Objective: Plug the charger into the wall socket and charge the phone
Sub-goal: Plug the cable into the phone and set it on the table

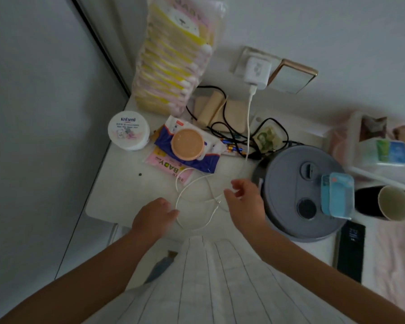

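A white charger (257,72) sits plugged into the wall socket (240,64) above the white bedside table (108,195). Its white cable (248,127) runs down and coils in loops (192,199) on the table front. My left hand (154,216) rests at the left edge of the loops, fingers curled and touching the cable. My right hand (243,197) hovers just right of the loops, fingers apart, holding nothing. A black phone (350,251) lies face up on the pink bedding at the right, its screen lit.
A grey round device (299,192) with a blue case (336,197) on it stands at the right. A dark cup (384,202), a white cream jar (129,130), an orange lid (187,143), tissue packs (178,54), black cables (225,127) and a banknote crowd the table's back.
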`<action>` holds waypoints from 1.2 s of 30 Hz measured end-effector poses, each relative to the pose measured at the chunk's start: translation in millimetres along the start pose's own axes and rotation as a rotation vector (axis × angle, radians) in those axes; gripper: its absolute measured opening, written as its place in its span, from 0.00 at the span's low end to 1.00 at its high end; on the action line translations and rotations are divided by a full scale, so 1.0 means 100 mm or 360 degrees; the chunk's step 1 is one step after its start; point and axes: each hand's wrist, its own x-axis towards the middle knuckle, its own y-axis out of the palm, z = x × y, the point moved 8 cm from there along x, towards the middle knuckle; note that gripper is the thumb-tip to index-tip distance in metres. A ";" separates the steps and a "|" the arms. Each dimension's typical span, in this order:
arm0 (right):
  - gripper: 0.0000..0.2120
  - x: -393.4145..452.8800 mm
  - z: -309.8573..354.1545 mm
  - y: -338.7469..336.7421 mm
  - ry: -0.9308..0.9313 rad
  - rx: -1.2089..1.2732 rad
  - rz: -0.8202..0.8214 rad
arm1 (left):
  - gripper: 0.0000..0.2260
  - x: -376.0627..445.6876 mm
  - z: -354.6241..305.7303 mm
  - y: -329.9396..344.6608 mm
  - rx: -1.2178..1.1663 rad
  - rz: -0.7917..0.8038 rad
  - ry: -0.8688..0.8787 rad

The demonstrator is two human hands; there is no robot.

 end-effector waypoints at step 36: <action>0.08 -1.29 -1.61 -0.98 0.0742 0.1801 -0.0587 | 0.09 -0.59 -0.71 0.69 -0.0643 0.0358 -0.0121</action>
